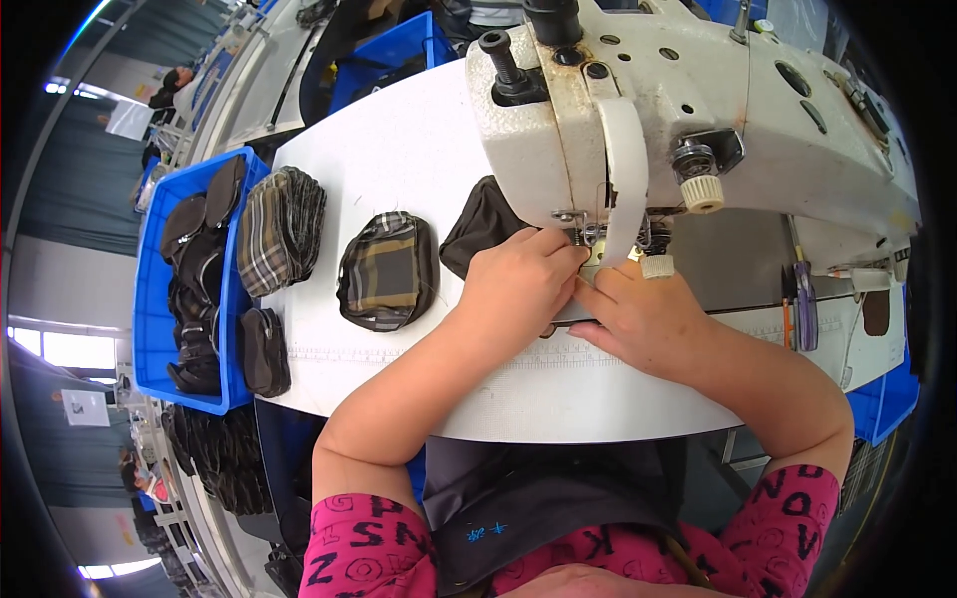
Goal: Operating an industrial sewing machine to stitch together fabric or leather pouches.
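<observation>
While both my hands work close under the needle, the head view, read as a clock face with twelve at its top, puts the sewing machine at two o'clock, its needle end reaching in toward the middle of the white table. My left hand lies just right of centre, fingers curled and bunched together, tips beside the presser foot. My right hand meets it from three o'clock, fingers bent inward and thumb stretched toward nine. Both sets of fingertips are largely hidden, so I cannot tell whether either pinches cloth or only presses it down. A dark cloth piece lies at twelve o'clock, just above centre, its right end running in by my left knuckles and the machine head; whether it reaches under the foot is covered. I judge the step in hand to be guiding a seam at the needle, and the next move seems to call for a steady, even feed with fingertips clear of the needle. Toward nine o'clock rests a plaid pouch, well apart from my hands; beyond it at ten stands a plaid stack, beside a blue bin holding dark pouches. At three lies a purple-handled tool.
</observation>
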`<action>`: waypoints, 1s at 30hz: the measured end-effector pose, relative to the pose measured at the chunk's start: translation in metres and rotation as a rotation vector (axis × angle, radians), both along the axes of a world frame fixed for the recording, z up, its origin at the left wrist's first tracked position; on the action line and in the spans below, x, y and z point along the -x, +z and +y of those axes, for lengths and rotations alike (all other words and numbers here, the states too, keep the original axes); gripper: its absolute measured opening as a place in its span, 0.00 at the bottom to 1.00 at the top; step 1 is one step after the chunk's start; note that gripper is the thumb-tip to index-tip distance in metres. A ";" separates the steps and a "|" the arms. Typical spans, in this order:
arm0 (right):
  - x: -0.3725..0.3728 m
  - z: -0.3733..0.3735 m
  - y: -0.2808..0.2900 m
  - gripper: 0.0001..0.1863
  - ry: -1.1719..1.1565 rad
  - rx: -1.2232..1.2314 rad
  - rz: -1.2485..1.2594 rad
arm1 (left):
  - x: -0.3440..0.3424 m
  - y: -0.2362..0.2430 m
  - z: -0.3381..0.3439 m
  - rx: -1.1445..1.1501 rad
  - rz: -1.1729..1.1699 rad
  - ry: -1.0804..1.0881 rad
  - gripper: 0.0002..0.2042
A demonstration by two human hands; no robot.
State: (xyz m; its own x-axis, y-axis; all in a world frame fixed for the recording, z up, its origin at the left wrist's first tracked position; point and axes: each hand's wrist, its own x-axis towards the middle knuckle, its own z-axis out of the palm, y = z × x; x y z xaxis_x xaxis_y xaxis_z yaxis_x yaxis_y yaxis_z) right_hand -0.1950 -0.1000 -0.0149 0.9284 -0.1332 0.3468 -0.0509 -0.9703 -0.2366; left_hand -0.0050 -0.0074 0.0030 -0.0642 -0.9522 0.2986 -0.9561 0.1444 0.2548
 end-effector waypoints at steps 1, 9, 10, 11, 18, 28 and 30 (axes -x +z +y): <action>0.000 0.001 0.000 0.26 -0.011 0.011 0.015 | -0.002 0.003 0.000 -0.001 0.001 -0.002 0.08; -0.001 0.002 0.000 0.25 -0.013 0.024 -0.025 | -0.017 0.013 -0.001 -0.024 -0.082 -0.129 0.12; 0.000 0.003 0.001 0.24 -0.021 0.041 -0.004 | -0.019 0.013 0.000 -0.025 -0.083 -0.128 0.12; 0.000 0.003 0.002 0.23 -0.030 0.057 0.016 | -0.022 0.014 0.001 -0.056 0.007 -0.128 0.12; 0.002 -0.005 0.000 0.19 -0.015 0.092 0.000 | -0.007 0.018 0.007 -0.216 0.248 -0.061 0.14; 0.003 -0.006 -0.002 0.20 -0.040 0.127 -0.028 | -0.008 0.010 0.002 -0.132 0.223 -0.076 0.16; 0.003 -0.007 -0.004 0.20 -0.054 0.146 -0.035 | -0.006 0.011 0.003 -0.132 0.225 -0.065 0.17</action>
State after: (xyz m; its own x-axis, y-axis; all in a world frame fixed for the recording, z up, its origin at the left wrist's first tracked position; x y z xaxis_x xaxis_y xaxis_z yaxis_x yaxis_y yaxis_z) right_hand -0.1984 -0.1073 -0.0185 0.9083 -0.1282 0.3983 -0.0976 -0.9906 -0.0961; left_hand 0.0007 -0.0042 0.0139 -0.0722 -0.9799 0.1859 -0.8631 0.1548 0.4808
